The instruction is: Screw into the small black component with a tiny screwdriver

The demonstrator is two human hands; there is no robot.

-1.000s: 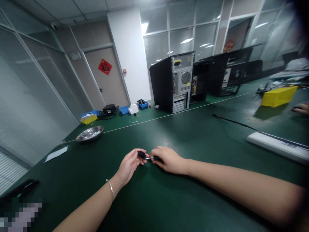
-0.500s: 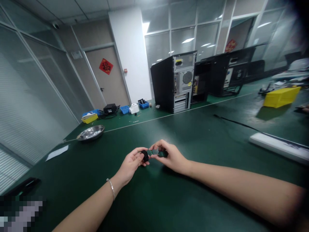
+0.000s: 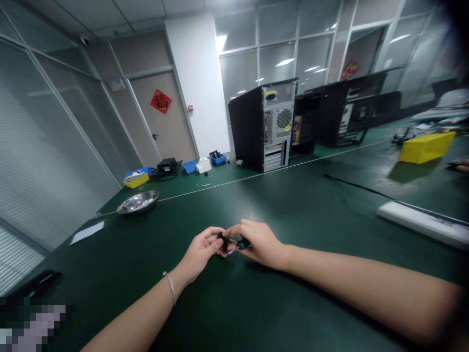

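Observation:
Both my hands meet over the green table (image 3: 256,313) near its middle. My left hand (image 3: 200,252) pinches a small black part (image 3: 222,240) between thumb and fingers. My right hand (image 3: 258,242) grips a small dark piece (image 3: 242,243) with a thin light pin or wire sticking out toward the black part. The two pieces are close together, fingertips nearly touching. A thin bracelet sits on my left wrist. Details of the small pieces are too small to tell.
A metal bowl (image 3: 138,202) and a white paper (image 3: 86,232) lie at the left. Black computer towers (image 3: 264,124) stand behind, small blue bins (image 3: 217,158) at the far edge. A white keyboard-like bar (image 3: 421,222) and a yellow bin (image 3: 425,145) are at the right. Another person's hand (image 3: 462,167) shows at far right.
My hands lifted slightly with the parts, then came back down and closer together. The two small pieces are now nearer each other than a second ago.

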